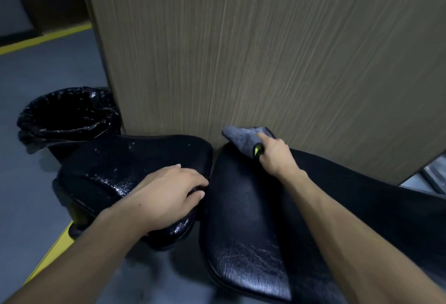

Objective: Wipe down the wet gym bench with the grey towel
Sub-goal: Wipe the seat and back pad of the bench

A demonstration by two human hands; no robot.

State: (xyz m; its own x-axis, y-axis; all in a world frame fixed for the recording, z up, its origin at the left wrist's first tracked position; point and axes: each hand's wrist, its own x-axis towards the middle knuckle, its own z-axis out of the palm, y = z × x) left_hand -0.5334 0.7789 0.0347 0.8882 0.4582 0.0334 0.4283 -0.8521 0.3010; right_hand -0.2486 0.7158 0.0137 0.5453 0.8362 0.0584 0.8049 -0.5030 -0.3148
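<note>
- Bench pads, black and glossy, fill the lower middle of the view: a seat pad on the left and a long back pad on the right, with a narrow gap between them.
- Seat pad carries beads and streaks of water, so it looks not yet wiped; the back pad looks duller, with less shine near the far end.
- Towel, grey with a small yellow-green tag, sits bunched at the far end of the back pad, just against the wooden panel.
- Right hand clasps the towel, fingers curled round its near edge, likely to press it flat and drag it along the pad.
- Left hand rests on the seat pad's inner edge, fingertips hooked over the rim into the gap and gripping it, probably to steady the bench against the wiping push.
- Bin lined with a black bag stands on the grey floor beyond the seat pad, beside the panel's corner.
- Yellow floor lines run at far left and near the left forearm.
</note>
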